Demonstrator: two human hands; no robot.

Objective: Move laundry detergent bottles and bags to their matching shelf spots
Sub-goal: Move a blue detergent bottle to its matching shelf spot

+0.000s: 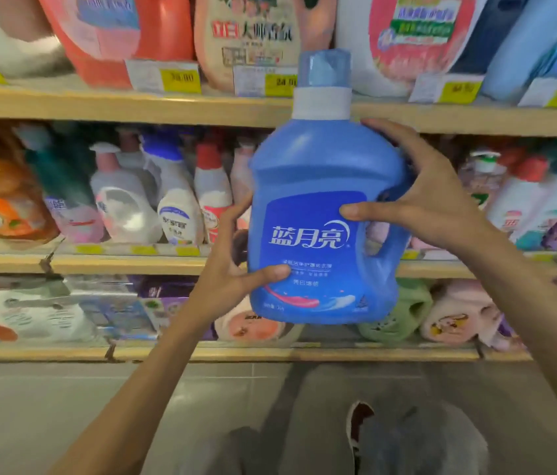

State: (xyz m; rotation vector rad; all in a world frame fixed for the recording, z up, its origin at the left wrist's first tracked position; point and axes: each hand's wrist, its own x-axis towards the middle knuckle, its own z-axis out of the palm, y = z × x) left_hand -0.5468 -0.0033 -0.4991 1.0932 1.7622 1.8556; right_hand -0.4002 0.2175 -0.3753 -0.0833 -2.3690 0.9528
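Blue detergent bottle [321, 217] upright, left grip [232, 272], right grip [434, 200] clasping its sides, stocked shelves [99, 108] behind

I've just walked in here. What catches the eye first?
A big blue bottle fills the middle, held upright in the air in front of the shelves. The left hand grips its lower left side and the right hand grips its upper right, both thumbs on the label. Behind, a red jug stands on the top shelf at upper left, above yellow price tags.
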